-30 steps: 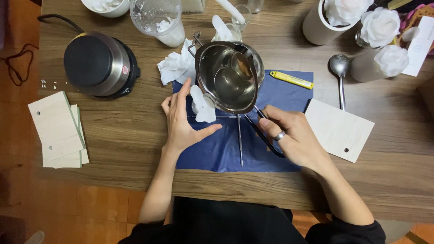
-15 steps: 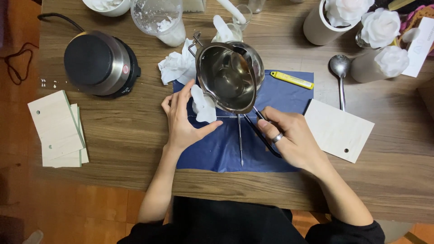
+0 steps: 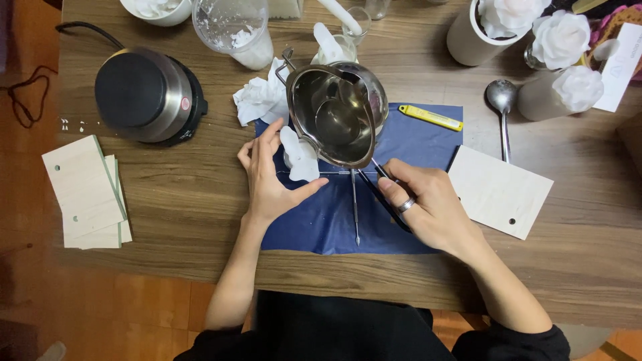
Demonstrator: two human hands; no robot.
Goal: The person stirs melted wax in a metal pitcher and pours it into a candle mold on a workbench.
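Observation:
My right hand [image 3: 426,206] grips the dark handle [image 3: 384,197] of a shiny steel melting pot [image 3: 334,113], which hangs tilted over a blue cloth [image 3: 334,220]. Under the pot's spout my left hand [image 3: 269,177] cups a small white mould or wax piece [image 3: 299,157] on the cloth. A thin metal rod [image 3: 354,207] lies on the cloth between my hands. The inside of the pot looks bare and reflective.
A round hot plate [image 3: 144,93] stands at the left, with pale wooden cards [image 3: 83,194] near the table edge. Crumpled white tissue [image 3: 257,100], a measuring cup of white flakes [image 3: 237,27], a yellow cutter [image 3: 431,117], a spoon [image 3: 501,107], another card [image 3: 498,190] and white flower candles [image 3: 562,40] lie around.

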